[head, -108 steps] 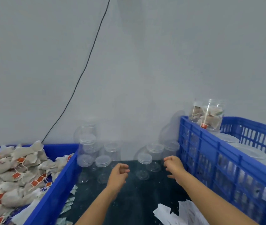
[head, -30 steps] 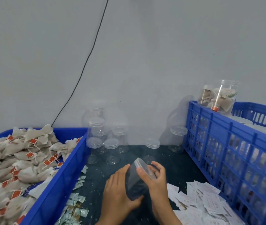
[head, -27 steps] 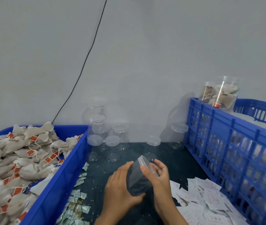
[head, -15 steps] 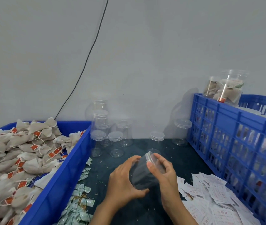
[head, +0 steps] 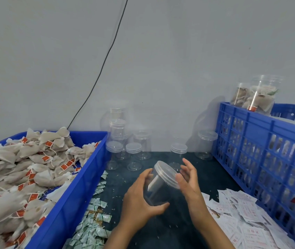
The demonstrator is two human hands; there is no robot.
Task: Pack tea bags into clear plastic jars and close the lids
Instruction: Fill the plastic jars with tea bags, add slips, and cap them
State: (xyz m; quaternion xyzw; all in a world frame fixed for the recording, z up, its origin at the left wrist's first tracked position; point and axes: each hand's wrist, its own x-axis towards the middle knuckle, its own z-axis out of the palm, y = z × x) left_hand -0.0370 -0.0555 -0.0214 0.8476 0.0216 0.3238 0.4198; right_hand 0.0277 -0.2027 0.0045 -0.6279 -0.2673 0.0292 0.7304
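My left hand (head: 139,200) grips an empty clear plastic jar (head: 156,191), tilted with its lid (head: 166,172) pointing up and to the right. Beside the lid is my right hand (head: 190,182), its fingers spread and lifted off; only the thumb lies against the lid's rim. The lid sits on the jar. Tea bags (head: 26,168) with red tags fill the blue crate (head: 71,203) on my left.
Several empty lidded jars (head: 134,153) stand at the wall behind my hands. A tall blue crate (head: 261,141) on the right carries filled jars (head: 261,97) on its rim. Paper slips (head: 242,221) and small sachets (head: 92,221) litter the dark mat.
A jar was taken from the back row and brought close. My right hand, which had its fingers round the lid, has spread them away from it.
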